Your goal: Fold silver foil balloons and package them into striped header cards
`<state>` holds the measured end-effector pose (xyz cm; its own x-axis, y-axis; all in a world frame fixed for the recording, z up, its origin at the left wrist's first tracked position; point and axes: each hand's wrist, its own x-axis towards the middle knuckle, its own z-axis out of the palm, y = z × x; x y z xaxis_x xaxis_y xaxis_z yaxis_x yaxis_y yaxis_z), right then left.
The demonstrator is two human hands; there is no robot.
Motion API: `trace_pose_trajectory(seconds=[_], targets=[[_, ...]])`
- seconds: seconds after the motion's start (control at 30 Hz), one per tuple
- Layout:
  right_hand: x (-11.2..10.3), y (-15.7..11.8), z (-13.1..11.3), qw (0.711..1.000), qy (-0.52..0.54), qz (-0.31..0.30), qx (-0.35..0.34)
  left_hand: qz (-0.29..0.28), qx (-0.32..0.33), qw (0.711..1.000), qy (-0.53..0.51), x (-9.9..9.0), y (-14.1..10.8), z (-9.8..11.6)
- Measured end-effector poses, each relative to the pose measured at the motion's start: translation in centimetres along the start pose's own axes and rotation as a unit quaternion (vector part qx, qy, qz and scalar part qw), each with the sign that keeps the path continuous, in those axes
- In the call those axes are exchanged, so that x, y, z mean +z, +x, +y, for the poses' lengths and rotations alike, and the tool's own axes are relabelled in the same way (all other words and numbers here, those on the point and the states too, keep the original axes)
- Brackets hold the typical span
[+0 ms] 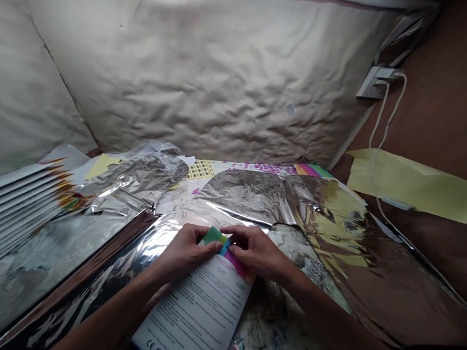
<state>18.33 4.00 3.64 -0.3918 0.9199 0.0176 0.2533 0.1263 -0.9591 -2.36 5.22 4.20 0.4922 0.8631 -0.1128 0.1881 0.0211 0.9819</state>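
Note:
My left hand [184,253] and my right hand [257,251] meet over a small folded piece of green, blue and pink paper [219,239]. Their fingertips pinch it from either side. It sits at the top of a white printed leaflet [193,314], which has dense black text and small certification marks near its lower edge. Crumpled silver foil sheets [248,195] lie just beyond my hands. Part of the coloured paper is hidden by my fingers.
A fanned stack of white sheets [7,214] lies at the left. Yellow paper [414,184] rests against a brown surface at the right. Beyond the foil are rainbow-striped paper [314,170] and a wall socket [377,81] with white cables. A creased beige sheet [202,67] covers the wall.

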Motion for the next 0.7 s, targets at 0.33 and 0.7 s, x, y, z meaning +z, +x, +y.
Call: trace_pose_trajectory(seconds=[0.33, 0.7], targets=[[-0.89, 0.52, 0.39, 0.98, 0.189, -0.007, 0.062, 0.036, -0.02, 0.995, -0.095, -0.49, 0.04, 0.34], [-0.46, 0.58, 0.05, 0.977, 0.209, 0.019, 0.046, -0.023, -0.078, 0.961, -0.263, -0.09, -0.02, 0.36]])
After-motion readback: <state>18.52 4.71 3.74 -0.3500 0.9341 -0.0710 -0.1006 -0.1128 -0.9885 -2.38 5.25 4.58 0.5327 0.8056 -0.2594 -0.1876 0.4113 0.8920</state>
